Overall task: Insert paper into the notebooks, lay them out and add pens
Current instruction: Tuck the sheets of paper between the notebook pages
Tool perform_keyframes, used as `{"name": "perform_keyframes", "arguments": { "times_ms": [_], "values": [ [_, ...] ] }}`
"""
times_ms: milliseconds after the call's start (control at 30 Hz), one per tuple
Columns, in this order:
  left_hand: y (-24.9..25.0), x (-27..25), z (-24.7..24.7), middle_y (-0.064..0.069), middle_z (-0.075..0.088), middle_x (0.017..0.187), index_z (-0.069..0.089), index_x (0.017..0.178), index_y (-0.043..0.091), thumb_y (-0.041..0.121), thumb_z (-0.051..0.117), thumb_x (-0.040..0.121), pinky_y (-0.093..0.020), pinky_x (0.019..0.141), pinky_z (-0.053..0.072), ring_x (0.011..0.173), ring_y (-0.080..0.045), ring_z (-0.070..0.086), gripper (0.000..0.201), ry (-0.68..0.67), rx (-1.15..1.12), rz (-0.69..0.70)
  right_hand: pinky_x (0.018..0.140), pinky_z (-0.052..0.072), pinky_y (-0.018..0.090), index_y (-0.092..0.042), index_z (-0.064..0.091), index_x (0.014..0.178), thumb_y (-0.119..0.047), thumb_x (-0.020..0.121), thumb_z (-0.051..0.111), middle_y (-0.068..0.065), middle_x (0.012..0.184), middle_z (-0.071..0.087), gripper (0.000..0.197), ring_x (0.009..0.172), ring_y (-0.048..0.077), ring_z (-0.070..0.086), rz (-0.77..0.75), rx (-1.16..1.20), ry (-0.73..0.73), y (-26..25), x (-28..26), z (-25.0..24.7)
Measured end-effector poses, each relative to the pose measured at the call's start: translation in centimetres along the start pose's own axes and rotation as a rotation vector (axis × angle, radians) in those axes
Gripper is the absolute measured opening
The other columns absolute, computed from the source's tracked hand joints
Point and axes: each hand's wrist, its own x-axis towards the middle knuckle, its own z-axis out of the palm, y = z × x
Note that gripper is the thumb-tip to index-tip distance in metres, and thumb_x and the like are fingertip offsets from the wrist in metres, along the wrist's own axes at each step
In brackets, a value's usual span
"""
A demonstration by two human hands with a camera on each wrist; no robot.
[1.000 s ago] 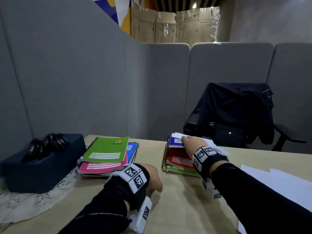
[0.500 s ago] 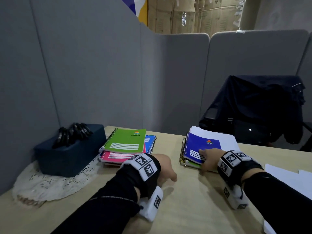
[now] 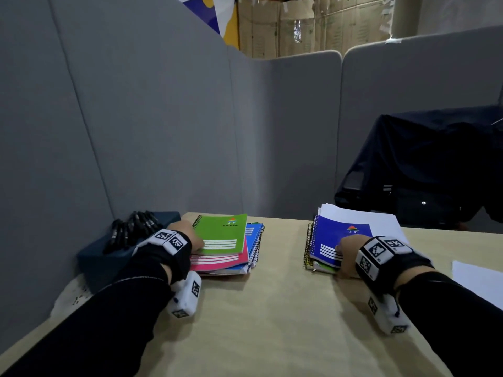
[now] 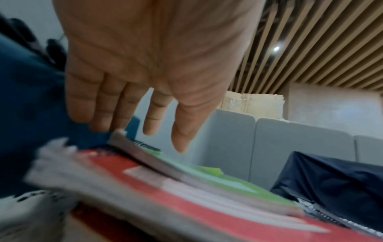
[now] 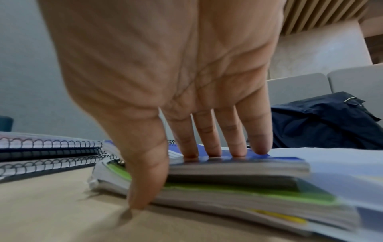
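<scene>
Two stacks of spiral notebooks lie on the tan table (image 3: 272, 308). The left stack has a green notebook (image 3: 223, 235) (image 4: 207, 176) on top of a pink one (image 3: 217, 261) and a light blue one (image 3: 253, 232). My left hand (image 3: 194, 239) (image 4: 145, 127) reaches over the green notebook's near left corner with straight fingers and holds nothing. The right stack is topped by a blue notebook (image 3: 334, 235) (image 5: 248, 159) with white paper (image 3: 375, 221) sticking out behind it. My right hand (image 3: 344, 251) (image 5: 172, 173) lies flat on the blue cover, its thumb down the stack's near edge.
A dark blue box (image 3: 103, 262) holding several black pens (image 3: 133, 229) sits at the left on a white lace mat (image 3: 68, 297). Loose white sheets (image 3: 479, 281) lie at the right. Grey partitions (image 3: 163, 131) wall the table; a chair with a dark jacket (image 3: 424, 170) stands behind.
The blue notebook, lifted a second ago, now lies flat on the right stack under my right hand. My left hand has moved from the table forward onto the green notebook's corner.
</scene>
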Motion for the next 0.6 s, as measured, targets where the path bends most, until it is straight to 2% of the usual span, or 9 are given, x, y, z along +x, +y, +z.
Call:
{"name": "perform_keyframes", "arguments": {
  "times_ms": [100, 200, 267, 367, 433, 467, 500, 567, 600],
  "values": [
    [-0.4, 0.6, 0.8, -0.009, 0.067, 0.112, 0.064, 0.107, 0.009, 0.041, 0.074, 0.075, -0.024, 0.073, 0.047, 0.099, -0.024, 0.064, 0.046, -0.011, -0.035, -0.047, 0.079, 0.054, 0.029, -0.022, 0.059, 0.103, -0.058, 0.069, 0.068, -0.005, 0.086, 0.063, 0.05, 0.08, 0.015, 0.061, 0.002, 0.007, 0.013, 0.0, 0.4, 0.0],
    [-0.3, 1.0, 0.8, -0.008, 0.067, 0.114, 0.062, 0.11, 0.007, 0.039, 0.079, 0.072, -0.025, 0.078, 0.048, 0.102, -0.024, 0.064, 0.052, 0.0, -0.053, -0.065, 0.083, 0.052, 0.028, -0.018, 0.057, 0.112, -0.055, 0.073, 0.07, -0.004, 0.092, 0.06, 0.055, 0.089, 0.015, 0.061, 0.02, 0.011, -0.022, -0.3, 0.1, -0.6],
    [0.1, 1.0, 0.4, -0.009, 0.066, 0.116, 0.058, 0.113, 0.007, 0.033, 0.079, 0.073, -0.027, 0.08, 0.048, 0.106, -0.024, 0.063, 0.052, 0.01, -0.052, -0.07, 0.081, 0.051, 0.027, -0.016, 0.057, 0.114, -0.053, 0.075, 0.068, -0.003, 0.092, 0.059, 0.055, 0.089, 0.015, 0.061, 0.014, 0.004, -0.02, -0.4, 0.1, -0.7],
    [0.5, 1.1, 0.0, -0.014, 0.064, 0.118, 0.057, 0.114, 0.003, 0.016, 0.062, 0.087, -0.03, 0.085, 0.048, 0.109, -0.029, 0.061, 0.031, 0.02, -0.13, -0.072, 0.078, 0.054, 0.029, -0.021, 0.057, 0.102, -0.057, 0.068, 0.068, -0.005, 0.084, 0.061, 0.051, 0.078, 0.015, 0.061, 0.019, -0.004, -0.015, -0.3, 0.8, -0.2],
    [0.2, 1.3, -0.1, -0.021, 0.065, 0.112, 0.059, 0.097, 0.001, 0.004, 0.048, 0.092, -0.036, 0.084, 0.05, 0.105, -0.035, 0.063, 0.013, 0.002, -0.299, -0.069, 0.077, 0.055, 0.029, -0.022, 0.056, 0.1, -0.059, 0.065, 0.069, -0.005, 0.085, 0.063, 0.052, 0.077, 0.015, 0.061, 0.029, -0.001, -0.004, -0.3, 0.6, 0.0],
    [0.0, 1.4, -0.1, -0.024, 0.065, 0.105, 0.057, 0.088, 0.002, 0.0, 0.045, 0.091, -0.04, 0.078, 0.053, 0.099, -0.038, 0.065, 0.013, 0.006, -0.426, -0.076, 0.077, 0.053, 0.028, -0.021, 0.056, 0.103, -0.059, 0.067, 0.069, -0.004, 0.088, 0.064, 0.054, 0.08, 0.016, 0.062, 0.034, 0.009, -0.019, -0.4, 0.2, -0.1],
    [-0.3, 1.4, -0.1, -0.025, 0.065, 0.099, 0.055, 0.086, 0.0, -0.003, 0.043, 0.091, -0.04, 0.067, 0.055, 0.09, -0.04, 0.067, 0.013, 0.012, -0.577, -0.097, 0.078, 0.052, 0.027, -0.019, 0.056, 0.108, -0.059, 0.069, 0.069, -0.003, 0.094, 0.065, 0.057, 0.085, 0.017, 0.062, 0.033, 0.014, -0.031, -0.6, 0.1, 0.0],
    [-0.7, 1.0, -0.2, -0.024, 0.061, 0.089, 0.052, 0.101, -0.004, -0.003, 0.039, 0.091, -0.03, 0.041, 0.052, 0.064, -0.034, 0.064, 0.017, 0.016, -0.872, -0.148, 0.08, 0.051, 0.027, -0.017, 0.056, 0.114, -0.06, 0.071, 0.069, -0.001, 0.102, 0.066, 0.063, 0.092, 0.018, 0.063, 0.037, 0.017, -0.049, -0.7, 0.0, 0.1],
    [-0.7, 0.4, -0.3, -0.023, 0.058, 0.084, 0.049, 0.102, -0.004, -0.003, 0.036, 0.092, -0.024, 0.035, 0.046, 0.056, -0.029, 0.059, 0.016, 0.006, -0.976, -0.153, 0.082, 0.052, 0.03, -0.017, 0.057, 0.115, -0.063, 0.069, 0.068, -0.001, 0.102, 0.066, 0.066, 0.092, 0.019, 0.063, 0.047, 0.016, -0.043, -0.8, -0.1, 0.0]
  ]
}}
